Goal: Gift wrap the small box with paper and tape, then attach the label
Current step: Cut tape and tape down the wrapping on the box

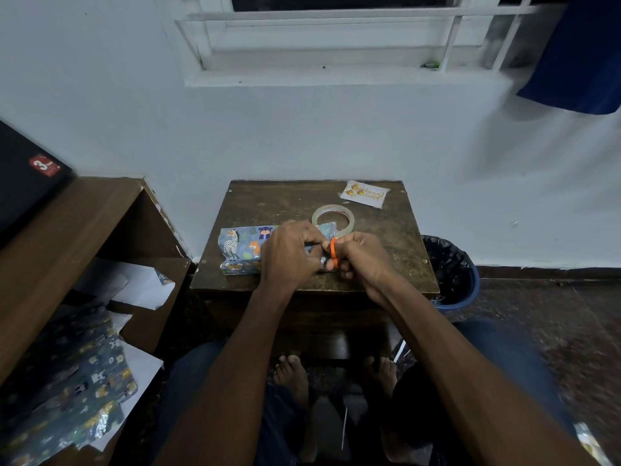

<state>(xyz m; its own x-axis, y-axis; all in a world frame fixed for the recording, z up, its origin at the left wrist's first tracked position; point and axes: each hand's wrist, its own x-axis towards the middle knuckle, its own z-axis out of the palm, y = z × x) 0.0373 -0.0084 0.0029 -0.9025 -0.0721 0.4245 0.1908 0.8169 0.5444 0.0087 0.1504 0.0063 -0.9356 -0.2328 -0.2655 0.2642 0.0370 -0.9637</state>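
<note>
In the middle of the frame, on the small wooden worktop (268,200), the wrapped box (240,250) is lying partly under the left hand (289,253), whose curled fingers are pinching its paper at the right end. Just right of it, the right hand (363,260) is gripping orange scissors (333,252). Behind the hands the tape roll (332,215) is lying flat; the label (364,193) is sitting upper right.
</note>
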